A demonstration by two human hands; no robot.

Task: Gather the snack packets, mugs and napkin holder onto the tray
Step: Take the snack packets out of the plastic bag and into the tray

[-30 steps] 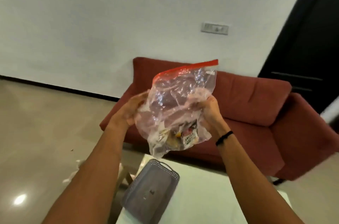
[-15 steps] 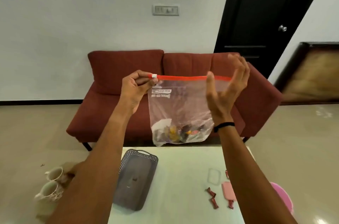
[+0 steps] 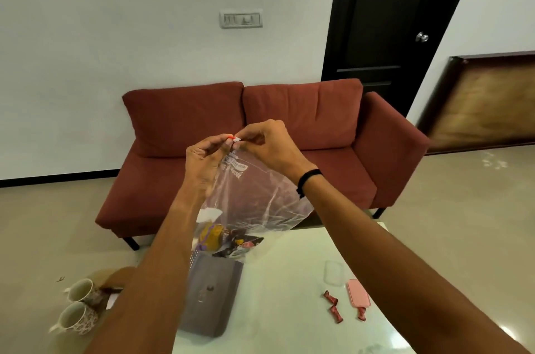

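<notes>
Both hands at the zip of a clear bag, above the grey tray.

Left hand (image 3: 204,161) and right hand (image 3: 265,143) each pinch the red zip end of the bag (image 3: 254,197), fingers curled tight. Snack packets (image 3: 228,240) sag in its bottom, just over the tray (image 3: 208,295) on the counter (image 3: 289,281). Three red packets (image 3: 335,307) lie right of the tray; two mugs (image 3: 76,306) stand left of it, off the counter.

clear plastic bag (image 3: 260,197), glossy table (image 3: 289,295)
</notes>
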